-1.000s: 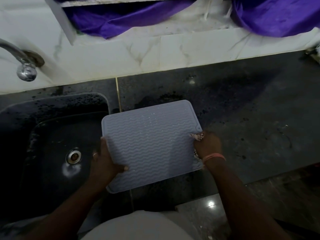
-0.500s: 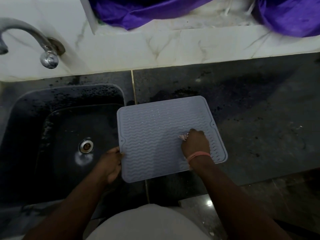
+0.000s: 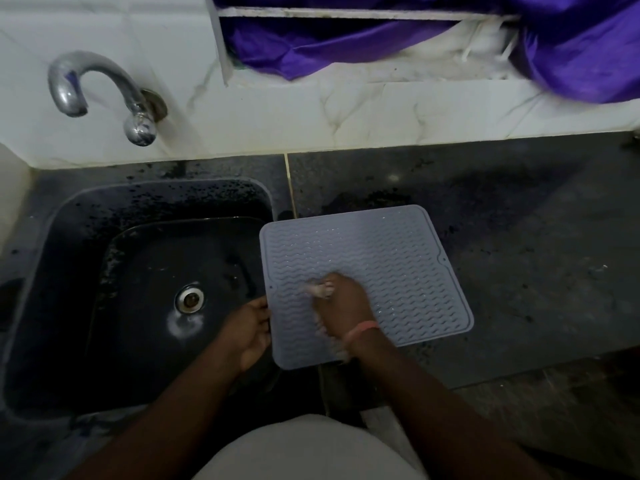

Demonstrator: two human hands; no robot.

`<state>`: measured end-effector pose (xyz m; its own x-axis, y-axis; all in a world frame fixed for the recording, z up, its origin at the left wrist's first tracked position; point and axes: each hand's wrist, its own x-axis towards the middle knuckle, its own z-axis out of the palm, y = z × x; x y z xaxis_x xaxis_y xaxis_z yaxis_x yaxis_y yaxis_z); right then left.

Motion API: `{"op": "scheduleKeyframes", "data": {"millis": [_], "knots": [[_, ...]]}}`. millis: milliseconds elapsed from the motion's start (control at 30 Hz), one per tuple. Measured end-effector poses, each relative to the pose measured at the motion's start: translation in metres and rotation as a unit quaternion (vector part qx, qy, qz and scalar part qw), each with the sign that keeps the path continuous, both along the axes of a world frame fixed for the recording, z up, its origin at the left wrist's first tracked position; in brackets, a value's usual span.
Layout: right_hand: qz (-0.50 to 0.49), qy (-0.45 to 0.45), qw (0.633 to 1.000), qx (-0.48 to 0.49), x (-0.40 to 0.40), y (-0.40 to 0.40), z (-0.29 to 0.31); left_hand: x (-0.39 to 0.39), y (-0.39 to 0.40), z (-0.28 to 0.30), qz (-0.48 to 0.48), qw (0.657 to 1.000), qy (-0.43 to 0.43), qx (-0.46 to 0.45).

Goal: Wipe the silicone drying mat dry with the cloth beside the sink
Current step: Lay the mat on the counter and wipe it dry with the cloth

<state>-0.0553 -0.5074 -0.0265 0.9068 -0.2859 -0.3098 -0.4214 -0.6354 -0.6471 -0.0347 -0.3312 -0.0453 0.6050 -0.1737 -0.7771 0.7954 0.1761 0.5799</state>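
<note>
A grey silicone drying mat [image 3: 388, 265] with a wavy ribbed surface lies on the dark counter just right of the sink, with water drops on it. My right hand [image 3: 343, 306] presses a small pale cloth [image 3: 318, 289] onto the mat's lower left part; most of the cloth is hidden under the hand. My left hand [image 3: 247, 327] grips the mat's left edge where it meets the sink rim.
A black sink [image 3: 138, 292] with a metal drain [image 3: 189, 299] fills the left side, under a chrome tap [image 3: 104, 95] on the white marble wall. Dark wet granite counter [image 3: 519, 237] stretches right. Purple fabric [image 3: 571, 39] hangs over the ledge above.
My right hand has slid the cloth from the mat's right edge leftward across its surface. The mat has shifted right, off the sink and onto the counter.
</note>
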Motion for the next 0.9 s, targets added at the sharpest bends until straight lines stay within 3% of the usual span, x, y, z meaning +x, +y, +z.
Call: {"op": "scheduleKeyframes", "data": {"millis": [133,233,400,533,600,667,700,767,833,900], "knots": [[-0.134,0.005,0.978,-0.161,-0.011,-0.109,-0.002,0.004,-0.001,-0.003,0.025,1.000,-0.011,0.015],[-0.148,0.028,0.959,-0.240,-0.006,-0.129,0.000,0.003,-0.005,0.002,0.014,0.999,-0.024,0.015],[-0.008,-0.009,0.981,-0.192,0.002,-0.016,0.003,0.002,-0.002,0.003,0.008,1.000,-0.021,-0.001],[0.113,-0.012,0.993,-0.046,0.011,0.069,0.008,0.002,-0.004,0.007,0.019,0.998,-0.016,-0.051],[0.103,-0.008,0.994,0.045,0.013,0.068,0.016,0.002,0.001,0.003,0.030,0.997,-0.001,-0.065],[0.020,-0.016,0.995,0.099,0.010,0.034,0.025,0.003,0.008,-0.001,0.044,0.995,0.018,-0.085],[-0.025,-0.014,0.994,0.102,0.009,0.013,0.028,0.003,0.012,-0.002,0.051,0.994,0.023,-0.095],[-0.073,-0.017,0.997,0.015,0.007,-0.030,0.026,0.003,0.015,-0.004,0.060,0.991,0.035,-0.117],[-0.074,-0.010,0.993,-0.090,0.008,-0.051,0.020,0.002,0.016,-0.004,0.069,0.989,0.040,-0.125],[-0.036,0.000,0.992,-0.124,0.013,-0.038,0.009,0.003,0.016,-0.006,0.077,0.989,0.045,-0.121]]}}
